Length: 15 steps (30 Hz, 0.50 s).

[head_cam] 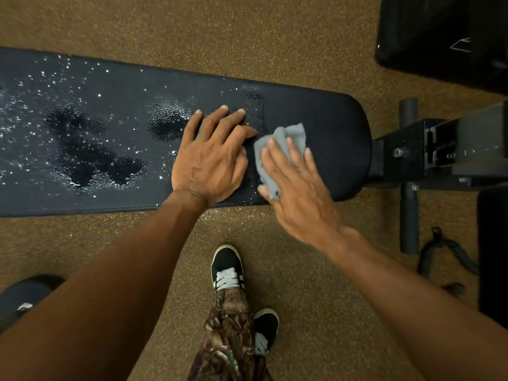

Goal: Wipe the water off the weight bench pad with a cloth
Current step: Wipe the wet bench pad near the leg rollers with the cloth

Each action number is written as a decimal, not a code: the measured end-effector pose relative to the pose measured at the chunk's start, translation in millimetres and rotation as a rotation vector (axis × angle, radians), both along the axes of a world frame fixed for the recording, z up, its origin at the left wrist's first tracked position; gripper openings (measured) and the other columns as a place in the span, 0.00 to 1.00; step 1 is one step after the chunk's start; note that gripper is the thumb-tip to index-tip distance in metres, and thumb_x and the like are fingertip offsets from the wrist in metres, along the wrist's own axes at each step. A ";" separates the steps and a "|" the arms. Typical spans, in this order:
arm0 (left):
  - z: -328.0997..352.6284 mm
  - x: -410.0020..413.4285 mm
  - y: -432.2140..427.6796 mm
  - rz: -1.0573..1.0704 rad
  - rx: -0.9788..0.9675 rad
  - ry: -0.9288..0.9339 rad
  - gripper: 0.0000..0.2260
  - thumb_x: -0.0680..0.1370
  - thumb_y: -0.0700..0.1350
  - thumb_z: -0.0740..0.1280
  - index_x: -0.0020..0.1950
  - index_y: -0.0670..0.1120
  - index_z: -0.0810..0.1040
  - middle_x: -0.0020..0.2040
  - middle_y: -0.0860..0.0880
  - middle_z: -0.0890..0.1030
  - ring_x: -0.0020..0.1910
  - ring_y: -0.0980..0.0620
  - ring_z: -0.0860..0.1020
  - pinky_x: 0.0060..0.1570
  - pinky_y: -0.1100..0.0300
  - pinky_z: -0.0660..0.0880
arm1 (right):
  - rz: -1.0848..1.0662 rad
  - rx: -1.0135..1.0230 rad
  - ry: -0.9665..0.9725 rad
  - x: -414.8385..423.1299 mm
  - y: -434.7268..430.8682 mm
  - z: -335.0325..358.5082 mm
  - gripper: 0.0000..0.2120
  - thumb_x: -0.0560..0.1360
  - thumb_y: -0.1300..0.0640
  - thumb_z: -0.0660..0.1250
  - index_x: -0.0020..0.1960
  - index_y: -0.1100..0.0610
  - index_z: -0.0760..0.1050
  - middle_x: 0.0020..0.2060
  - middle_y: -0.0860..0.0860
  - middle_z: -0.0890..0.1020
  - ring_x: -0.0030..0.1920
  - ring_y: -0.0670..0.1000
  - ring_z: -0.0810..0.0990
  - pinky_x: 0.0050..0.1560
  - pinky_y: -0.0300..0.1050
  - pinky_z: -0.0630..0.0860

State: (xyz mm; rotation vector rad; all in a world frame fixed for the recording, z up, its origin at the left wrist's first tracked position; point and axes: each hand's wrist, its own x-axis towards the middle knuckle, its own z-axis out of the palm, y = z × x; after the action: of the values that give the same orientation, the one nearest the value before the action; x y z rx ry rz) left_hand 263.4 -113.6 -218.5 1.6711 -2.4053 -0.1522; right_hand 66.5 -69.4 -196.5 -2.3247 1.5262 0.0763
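A long black weight bench pad (335, 149) runs across the view from the left edge to a rounded end on the right. Water drops and puddles (90, 160) cover its left and middle parts. My left hand (211, 155) lies flat on the pad with straight fingers, just right of a wet patch (165, 122). My right hand (297, 188) presses a crumpled grey cloth (288, 136) onto the pad with straight fingers, right beside the left hand. The pad right of the cloth looks dry.
The bench's black metal frame and foot bar (409, 188) stick out to the right. A black padded block (445, 37) stands at the top right. A cable handle (442, 248) lies on the brown speckled floor (247, 28). My shoes (228, 268) stand close to the bench.
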 end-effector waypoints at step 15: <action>1.6 1.3 -0.4 0.000 0.021 -0.019 0.17 0.81 0.48 0.57 0.69 0.52 0.74 0.76 0.49 0.71 0.78 0.44 0.65 0.77 0.40 0.58 | 0.132 0.009 0.041 -17.3 30.4 4.3 0.28 0.82 0.46 0.47 0.80 0.55 0.52 0.80 0.52 0.52 0.80 0.56 0.47 0.78 0.59 0.44</action>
State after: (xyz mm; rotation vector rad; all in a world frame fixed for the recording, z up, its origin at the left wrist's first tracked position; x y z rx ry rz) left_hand 264.6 -114.0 -216.9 1.6887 -2.4257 -0.1638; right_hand 49.2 -39.1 -192.2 -2.4292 1.3862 0.1648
